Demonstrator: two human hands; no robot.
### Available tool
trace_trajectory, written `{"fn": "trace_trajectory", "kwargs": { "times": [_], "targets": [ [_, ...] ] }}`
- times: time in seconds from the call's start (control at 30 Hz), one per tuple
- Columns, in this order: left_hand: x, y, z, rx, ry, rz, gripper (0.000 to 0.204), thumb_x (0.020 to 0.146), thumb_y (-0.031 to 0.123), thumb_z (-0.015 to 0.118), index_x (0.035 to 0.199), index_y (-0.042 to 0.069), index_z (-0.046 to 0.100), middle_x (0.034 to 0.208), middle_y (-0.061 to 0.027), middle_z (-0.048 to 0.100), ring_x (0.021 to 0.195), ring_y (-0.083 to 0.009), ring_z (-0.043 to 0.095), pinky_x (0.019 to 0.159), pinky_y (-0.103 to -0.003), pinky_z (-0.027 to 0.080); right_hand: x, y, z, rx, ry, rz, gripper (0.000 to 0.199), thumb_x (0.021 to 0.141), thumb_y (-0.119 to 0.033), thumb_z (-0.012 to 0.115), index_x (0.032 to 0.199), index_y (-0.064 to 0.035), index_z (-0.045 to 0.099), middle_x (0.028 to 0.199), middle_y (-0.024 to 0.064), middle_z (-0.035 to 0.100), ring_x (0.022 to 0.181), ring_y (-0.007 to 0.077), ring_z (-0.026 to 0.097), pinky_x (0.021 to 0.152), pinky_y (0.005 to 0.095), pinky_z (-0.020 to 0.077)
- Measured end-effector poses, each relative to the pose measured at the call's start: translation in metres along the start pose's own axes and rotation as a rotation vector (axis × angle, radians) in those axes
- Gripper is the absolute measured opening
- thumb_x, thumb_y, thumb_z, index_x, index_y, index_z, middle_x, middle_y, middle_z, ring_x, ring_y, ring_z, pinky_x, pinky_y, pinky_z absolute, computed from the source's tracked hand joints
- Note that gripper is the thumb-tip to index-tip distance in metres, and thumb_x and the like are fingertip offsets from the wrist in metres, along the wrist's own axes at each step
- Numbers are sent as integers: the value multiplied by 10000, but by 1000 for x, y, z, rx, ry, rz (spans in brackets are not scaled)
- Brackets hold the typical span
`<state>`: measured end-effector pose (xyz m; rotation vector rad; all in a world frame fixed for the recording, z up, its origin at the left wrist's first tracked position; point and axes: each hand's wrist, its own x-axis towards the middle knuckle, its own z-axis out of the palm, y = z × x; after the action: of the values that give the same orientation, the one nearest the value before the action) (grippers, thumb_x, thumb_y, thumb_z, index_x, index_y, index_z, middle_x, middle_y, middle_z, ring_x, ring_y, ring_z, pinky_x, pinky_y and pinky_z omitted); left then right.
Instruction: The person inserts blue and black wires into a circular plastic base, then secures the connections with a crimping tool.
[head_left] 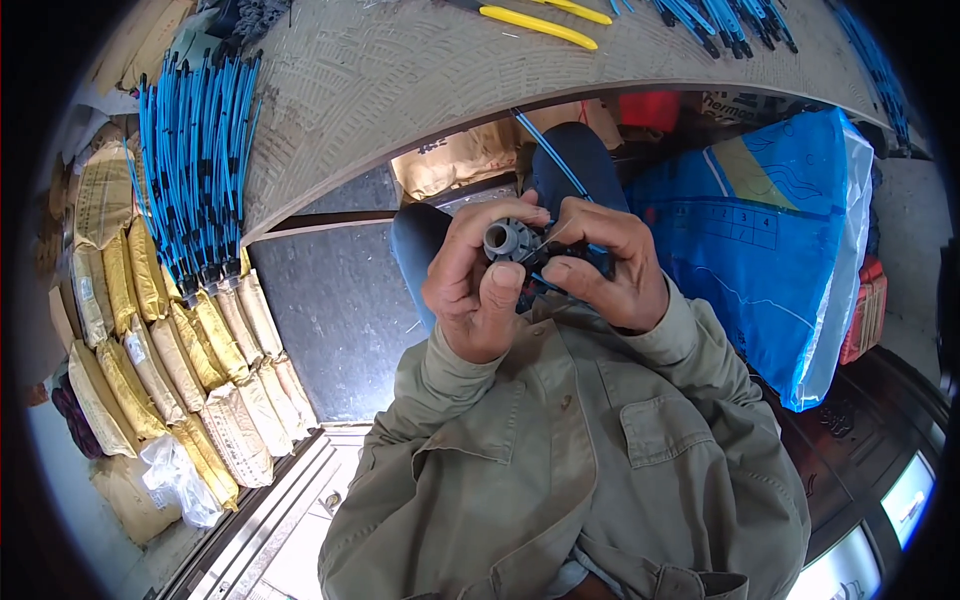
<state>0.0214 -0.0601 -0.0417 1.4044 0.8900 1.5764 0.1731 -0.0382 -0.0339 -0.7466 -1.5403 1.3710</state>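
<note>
My left hand [468,285] is wrapped round a grey ribbed plastic hub [508,241], in front of my chest. The hub has a round hole facing up and notches about its rim. My right hand [622,268] is closed at the hub's right side, thumb and forefinger bent in. Between the two hands runs a thin wire [549,240]. Dark small parts sit under the right fingers and are partly hidden. A slim blue rod [552,152] extends from the hands toward the table edge, above my knee.
The curved grey table [370,90] lies ahead. A bundle of blue rods with black joints [200,160] hangs over its left edge; more blue rods [725,25] and yellow-handled pliers [540,27] lie on top. Stacked sacks [190,350] stand left, a big blue bag [750,240] right.
</note>
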Motion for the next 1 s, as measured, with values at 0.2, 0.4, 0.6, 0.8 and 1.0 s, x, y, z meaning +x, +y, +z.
{"fn": "trace_trajectory", "kwargs": {
  "times": [0.2, 0.4, 0.6, 0.8, 1.0],
  "targets": [
    [2, -1, 1, -8, -25, 10, 423, 902, 315, 500, 1034, -85, 539, 984, -168, 573, 944, -219, 549, 953, -404, 413, -1, 2, -2, -1, -7, -18, 256, 777, -196, 685, 755, 21, 552, 685, 76, 495, 637, 148, 435, 576, 278, 330],
    [1, -2, 0, -5, -16, -1, 425, 903, 320, 498, 1028, -84, 538, 975, -168, 573, 938, -217, 551, 945, -420, 420, -3, 7, 0, -25, -18, -64, 267, 788, -216, 687, 753, 14, 556, 700, 94, 524, 628, 166, 465, 557, 284, 345],
    [-2, -5, 4, -13, 13, 43, 436, 897, 334, 506, 1019, -83, 540, 971, -179, 573, 938, -234, 556, 931, -433, 434, -9, 13, 8, -185, 85, -154, 300, 817, -259, 660, 744, 4, 535, 682, 95, 506, 581, 197, 450, 519, 287, 332],
    [1, -7, 2, -7, -42, 82, 454, 899, 349, 499, 1016, -88, 538, 970, -186, 573, 930, -252, 565, 924, -438, 442, -4, 7, -3, -156, 23, -129, 300, 820, -260, 654, 752, 5, 530, 667, 92, 486, 580, 200, 449, 522, 290, 332],
    [0, -8, 4, 19, -44, 86, 482, 906, 372, 479, 1028, -92, 520, 973, -190, 571, 931, -255, 566, 924, -440, 440, -2, 4, -9, -70, -75, -32, 229, 797, -185, 661, 756, 8, 546, 665, 86, 484, 589, 205, 450, 539, 288, 341]
  ]
}}
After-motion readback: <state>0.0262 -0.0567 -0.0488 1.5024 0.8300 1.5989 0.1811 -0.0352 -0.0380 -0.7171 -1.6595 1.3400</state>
